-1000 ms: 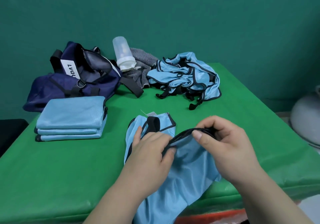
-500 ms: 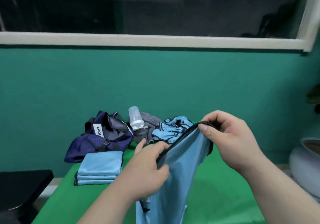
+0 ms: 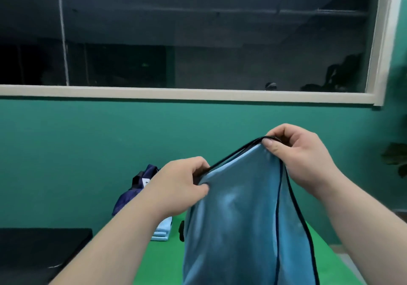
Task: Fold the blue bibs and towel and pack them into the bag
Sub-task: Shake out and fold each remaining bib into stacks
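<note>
Two hands pinch the bib (image 3: 231,229) by its top edge: our left hand (image 3: 178,187) lower, our right hand (image 3: 295,152) higher. We hold it above the bench (image 3: 163,262); light-blue cloth, thin black piping, hanging in soft folds.
</note>
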### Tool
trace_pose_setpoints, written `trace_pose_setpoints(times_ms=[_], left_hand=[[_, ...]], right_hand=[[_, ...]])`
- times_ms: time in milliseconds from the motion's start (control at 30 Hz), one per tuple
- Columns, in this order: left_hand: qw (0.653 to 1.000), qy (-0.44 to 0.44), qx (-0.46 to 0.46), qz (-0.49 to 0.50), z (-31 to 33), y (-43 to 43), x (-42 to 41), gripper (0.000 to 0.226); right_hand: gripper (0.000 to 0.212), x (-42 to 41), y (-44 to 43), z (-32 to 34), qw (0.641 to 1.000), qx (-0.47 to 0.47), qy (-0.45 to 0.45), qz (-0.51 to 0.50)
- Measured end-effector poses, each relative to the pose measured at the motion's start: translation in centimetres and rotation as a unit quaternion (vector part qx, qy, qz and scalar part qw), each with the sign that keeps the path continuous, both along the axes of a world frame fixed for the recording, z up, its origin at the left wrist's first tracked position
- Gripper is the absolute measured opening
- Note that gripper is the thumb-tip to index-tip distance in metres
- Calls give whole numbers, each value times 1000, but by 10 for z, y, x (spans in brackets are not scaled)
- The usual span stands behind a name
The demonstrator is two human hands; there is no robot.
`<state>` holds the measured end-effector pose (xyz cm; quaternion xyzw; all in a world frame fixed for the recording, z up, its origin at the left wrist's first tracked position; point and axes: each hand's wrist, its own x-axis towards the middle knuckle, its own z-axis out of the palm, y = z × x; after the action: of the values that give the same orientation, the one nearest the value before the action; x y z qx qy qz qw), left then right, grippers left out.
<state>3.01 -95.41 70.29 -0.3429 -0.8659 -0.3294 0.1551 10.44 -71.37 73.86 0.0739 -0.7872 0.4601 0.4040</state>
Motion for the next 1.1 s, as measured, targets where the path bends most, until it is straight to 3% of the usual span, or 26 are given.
trace_pose_setpoints(times_ms=[233,467,633,867,1000,1100], left_hand=[[1000,-22,-3,3,8,-6,16,15],[990,-60,107,-74,4,16,33,5],[984,-58,139,-95,-5,17,35,9],[933,-195,280,-114,-11,8,34,16],[934,-186,295,-83,-15,4,34,18],[958,-146,239,-62,-20,-2,37,12]], right_hand=[[9,14,-17,5,999,0,-45,16],[11,19,-47,-1,989,98,-100,40],[11,19,-55,-12,988,90,-110,54],[12,16,-55,-37,980,46,-178,72],[9,12,-60,-60,976,57,-201,58],[12,13,-66,-69,977,46,-199,70]])
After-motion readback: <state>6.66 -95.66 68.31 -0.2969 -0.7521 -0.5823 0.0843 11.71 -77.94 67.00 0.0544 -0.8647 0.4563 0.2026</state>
